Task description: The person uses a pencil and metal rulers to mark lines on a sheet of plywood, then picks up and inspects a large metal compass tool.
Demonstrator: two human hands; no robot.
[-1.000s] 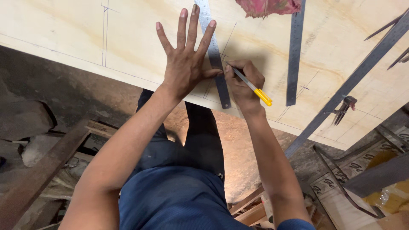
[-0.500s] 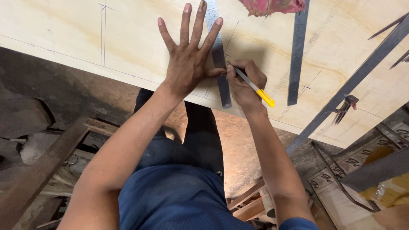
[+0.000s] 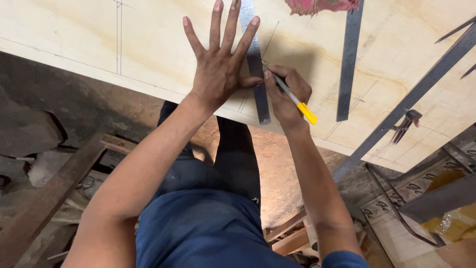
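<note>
Metal ruler (image 3: 258, 84) partly hidden under left hand (image 3: 218, 74), far end cut by top edge. Pink cloth (image 3: 322, 5) beyond right hand (image 3: 286, 94) cut off. Pen (image 3: 290, 94) tip too small to tell.

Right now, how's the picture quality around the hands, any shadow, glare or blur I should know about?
Head view: sharp on the left hand flat on the metal ruler and the right hand holding the yellow-capped pen; a soft shadow falls on the plywood sheet right of the hands; no strong glare; the floor below is dim and the edges bend slightly.
</note>
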